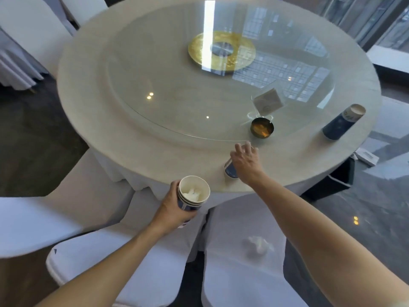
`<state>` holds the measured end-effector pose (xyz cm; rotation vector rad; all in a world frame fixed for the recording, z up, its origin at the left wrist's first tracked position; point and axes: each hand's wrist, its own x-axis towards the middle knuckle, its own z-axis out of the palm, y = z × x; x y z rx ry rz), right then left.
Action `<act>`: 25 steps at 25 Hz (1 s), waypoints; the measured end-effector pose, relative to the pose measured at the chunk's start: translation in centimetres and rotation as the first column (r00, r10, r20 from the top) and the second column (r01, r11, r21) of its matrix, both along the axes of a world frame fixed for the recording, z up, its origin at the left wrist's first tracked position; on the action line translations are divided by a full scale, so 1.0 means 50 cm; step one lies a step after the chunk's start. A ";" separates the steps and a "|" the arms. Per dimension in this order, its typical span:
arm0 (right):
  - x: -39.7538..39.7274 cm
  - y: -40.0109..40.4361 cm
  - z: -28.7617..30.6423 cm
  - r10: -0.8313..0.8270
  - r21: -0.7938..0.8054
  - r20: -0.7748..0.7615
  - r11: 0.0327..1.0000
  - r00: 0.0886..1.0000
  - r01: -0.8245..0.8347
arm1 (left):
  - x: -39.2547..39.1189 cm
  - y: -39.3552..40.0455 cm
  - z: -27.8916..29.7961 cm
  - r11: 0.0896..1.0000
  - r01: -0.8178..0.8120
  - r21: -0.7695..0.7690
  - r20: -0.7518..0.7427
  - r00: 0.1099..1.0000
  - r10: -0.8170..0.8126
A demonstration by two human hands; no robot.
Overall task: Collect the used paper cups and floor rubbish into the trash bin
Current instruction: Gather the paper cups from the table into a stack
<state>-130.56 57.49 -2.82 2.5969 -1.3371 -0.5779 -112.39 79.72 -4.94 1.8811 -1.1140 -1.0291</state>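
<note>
A brass ashtray (262, 129) sits beside a card holder (268, 101) on the glass turntable (177, 85).

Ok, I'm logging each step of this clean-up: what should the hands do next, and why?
Probably close the right hand around the paper cup beneath it at the table edge. Its fingers are spread over it, not gripping, while the left hand holds the cup stack ready to receive it.

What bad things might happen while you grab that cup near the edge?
The right hand reaches over a paper cup standing close to the table edge; a clumsy touch might knock it off onto the chair. The left hand holds a stack of cups with a crumpled tissue inside; tilting it could spill that out. The fallen cup at the far right might roll off.
</note>
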 end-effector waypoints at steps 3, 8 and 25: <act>-0.055 -0.007 0.001 -0.213 0.097 0.108 0.974 0.971 0.202 | -0.039 -0.017 0.037 0.998 -0.071 0.001 -0.031 0.997 0.071; -0.232 0.044 -0.042 -0.584 0.475 0.193 0.759 0.788 0.445 | -0.090 -0.088 0.106 0.986 -0.118 -0.116 -0.067 0.992 0.111; -0.275 0.328 -0.023 -0.810 0.743 0.516 0.586 0.280 0.323 | -0.241 -0.163 0.102 0.977 0.173 -0.123 -0.364 0.908 -0.207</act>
